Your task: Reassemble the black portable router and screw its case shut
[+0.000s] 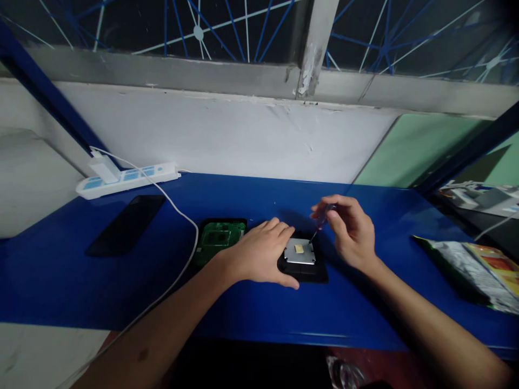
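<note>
A black device (305, 270) lies opened on the blue tabletop (251, 308), showing a green circuit board (219, 237) on its left and a silver metal plate (300, 252) with a small tan patch on its right. My left hand (259, 254) rests flat across the middle of the device, fingers stretched out and pressing it down. My right hand (351, 229) is closed in a pinch on a thin screwdriver (320, 222) with a reddish handle. Its tip touches the upper right corner of the silver plate.
A white power strip (127, 179) with a plugged-in charger lies at the back left, its white cable (178, 210) trailing across the table toward me. A dark phone (127, 224) lies face down left of the device. Printed foil packets (478, 265) sit at the right.
</note>
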A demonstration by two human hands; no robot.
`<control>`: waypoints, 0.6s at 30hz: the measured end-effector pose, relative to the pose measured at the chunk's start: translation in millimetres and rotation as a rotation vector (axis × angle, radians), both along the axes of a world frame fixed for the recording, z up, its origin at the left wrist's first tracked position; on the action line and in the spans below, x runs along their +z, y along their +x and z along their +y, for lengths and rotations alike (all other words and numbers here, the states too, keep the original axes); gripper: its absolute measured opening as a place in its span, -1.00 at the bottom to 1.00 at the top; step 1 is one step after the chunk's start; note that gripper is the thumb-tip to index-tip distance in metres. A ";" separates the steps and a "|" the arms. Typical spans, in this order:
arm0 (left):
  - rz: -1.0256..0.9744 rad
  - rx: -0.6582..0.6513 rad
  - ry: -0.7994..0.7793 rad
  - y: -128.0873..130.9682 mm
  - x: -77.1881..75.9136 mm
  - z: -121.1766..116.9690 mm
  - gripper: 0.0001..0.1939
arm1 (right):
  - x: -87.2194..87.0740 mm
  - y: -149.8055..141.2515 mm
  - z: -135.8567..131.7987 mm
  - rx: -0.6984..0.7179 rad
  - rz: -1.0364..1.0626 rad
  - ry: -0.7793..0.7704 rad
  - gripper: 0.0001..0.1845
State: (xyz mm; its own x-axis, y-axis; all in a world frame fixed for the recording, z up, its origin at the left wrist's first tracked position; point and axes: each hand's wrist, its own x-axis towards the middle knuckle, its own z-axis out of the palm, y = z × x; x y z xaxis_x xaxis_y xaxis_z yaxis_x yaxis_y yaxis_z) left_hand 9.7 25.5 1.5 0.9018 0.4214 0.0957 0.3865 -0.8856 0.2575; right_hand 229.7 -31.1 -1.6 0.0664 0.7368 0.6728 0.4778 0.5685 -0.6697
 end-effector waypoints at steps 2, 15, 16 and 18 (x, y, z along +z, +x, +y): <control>-0.007 0.005 -0.012 0.4 0.3 0.2 0.04 | -5.1 1.3 1.9 -0.013 -0.022 0.054 -0.71; -0.004 0.006 -0.016 -0.7 -0.9 0.2 0.09 | -4.1 -4.5 2.7 -0.134 0.017 0.078 -0.71; 0.001 0.005 -0.018 -0.5 0.0 -0.1 0.08 | -4.8 -4.4 2.1 -0.116 0.014 0.075 -0.74; 0.005 0.000 -0.027 -0.1 1.3 -0.3 0.08 | -6.5 -3.6 1.4 -0.095 0.006 0.091 -0.77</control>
